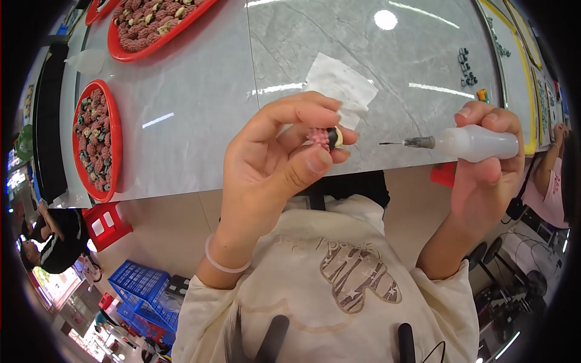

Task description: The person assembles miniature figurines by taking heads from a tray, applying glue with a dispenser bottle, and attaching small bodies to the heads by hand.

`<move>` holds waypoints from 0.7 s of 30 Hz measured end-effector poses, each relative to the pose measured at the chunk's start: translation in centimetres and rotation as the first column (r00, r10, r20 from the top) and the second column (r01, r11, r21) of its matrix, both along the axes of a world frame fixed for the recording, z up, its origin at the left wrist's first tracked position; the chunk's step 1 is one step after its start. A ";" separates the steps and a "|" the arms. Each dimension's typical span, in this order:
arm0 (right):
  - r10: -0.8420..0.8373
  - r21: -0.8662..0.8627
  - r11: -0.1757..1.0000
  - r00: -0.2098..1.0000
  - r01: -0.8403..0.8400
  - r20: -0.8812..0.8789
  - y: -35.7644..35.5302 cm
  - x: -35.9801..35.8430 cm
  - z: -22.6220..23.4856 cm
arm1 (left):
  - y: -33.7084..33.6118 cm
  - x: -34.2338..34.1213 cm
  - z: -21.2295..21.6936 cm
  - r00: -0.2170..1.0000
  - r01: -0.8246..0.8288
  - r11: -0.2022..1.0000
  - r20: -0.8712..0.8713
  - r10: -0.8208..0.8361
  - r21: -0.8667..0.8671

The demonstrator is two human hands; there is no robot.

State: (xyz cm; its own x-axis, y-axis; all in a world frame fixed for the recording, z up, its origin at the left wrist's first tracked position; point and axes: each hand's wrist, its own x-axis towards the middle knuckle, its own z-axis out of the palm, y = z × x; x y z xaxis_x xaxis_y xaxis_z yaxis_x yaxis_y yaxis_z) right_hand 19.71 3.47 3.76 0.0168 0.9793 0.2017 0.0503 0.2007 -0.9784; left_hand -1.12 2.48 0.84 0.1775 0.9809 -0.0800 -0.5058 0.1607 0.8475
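My left hand [263, 154] is closed, pinching a small figurine piece [319, 138] between thumb and fingers. The piece has a bumpy pink body, a black band and a cream end facing right. In my right hand [481, 187] is a translucent needle-tip squeeze bottle [481, 144], lying sideways with liquid inside. Its thin dark needle [392, 143] points left toward the piece, with a gap between them. A crumpled white tissue [340, 81] lies on the table just beyond my left hand.
On the grey marbled table [193, 91], a red oval tray [115, 175] and a larger red tray [124, 53] hold many pink and cream pieces. Small dark parts [465, 66] sit at the right, near an orange piece [482, 95]. Blue crates [139, 284] stand on the floor, lower left.
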 end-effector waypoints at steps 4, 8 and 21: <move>0.085 -0.100 0.991 0.996 -0.087 -0.023 -0.4 1.1 0.2 | -0.4 0.1 -0.4 0.999 0.008 1.000 0.040 -0.009 0.009; 0.117 -0.129 0.985 0.993 -0.118 -0.011 -0.5 1.1 0.3 | -0.6 0.6 0.2 1.000 0.004 0.999 0.028 -0.002 -0.045; 0.131 -0.016 0.991 0.970 -0.131 0.203 -0.4 0.2 0.8 | -1.0 0.9 0.0 0.997 0.009 1.000 -0.083 -0.011 -0.019</move>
